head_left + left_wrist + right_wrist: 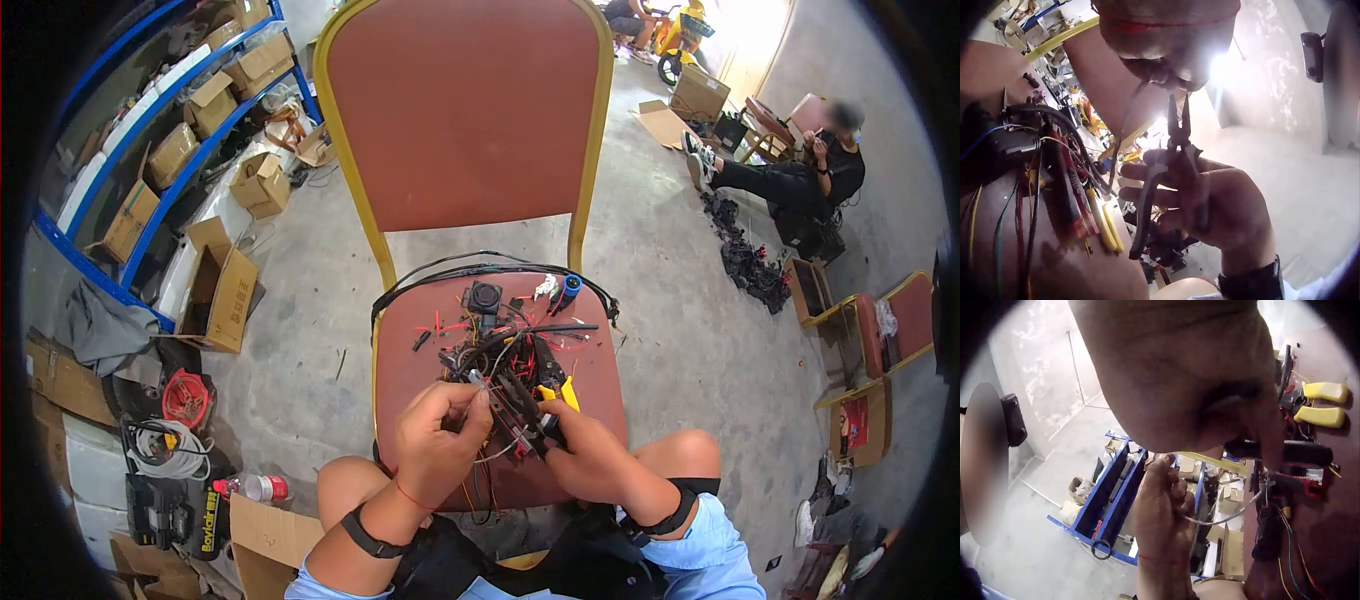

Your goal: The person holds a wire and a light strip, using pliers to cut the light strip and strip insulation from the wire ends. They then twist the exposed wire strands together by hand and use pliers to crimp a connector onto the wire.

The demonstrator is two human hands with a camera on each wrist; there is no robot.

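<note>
My left hand (440, 430) pinches the end of a thin cable (1127, 119) between thumb and fingers. The cable curves down from the fingertips toward the chair seat. In my right hand (590, 455) is a pair of long-nose pliers (1180, 134) with grey-and-black handles, spread apart in the palm. Their slim tips point up, right at the left fingertips in the left wrist view. Close beside both hands, a tangle of cables and wires (500, 350) lies on the red chair seat (410, 370). Yellow-handled pliers (1107, 225) lie among them.
A black square part (486, 297) and a blue-topped cylinder (568, 288) sit toward the seat's back, before the upright backrest (460, 110). Blue shelves (150, 190) with cartons stand left. A plastic bottle (262, 488) lies on the floor. Another person (830, 170) sits at right.
</note>
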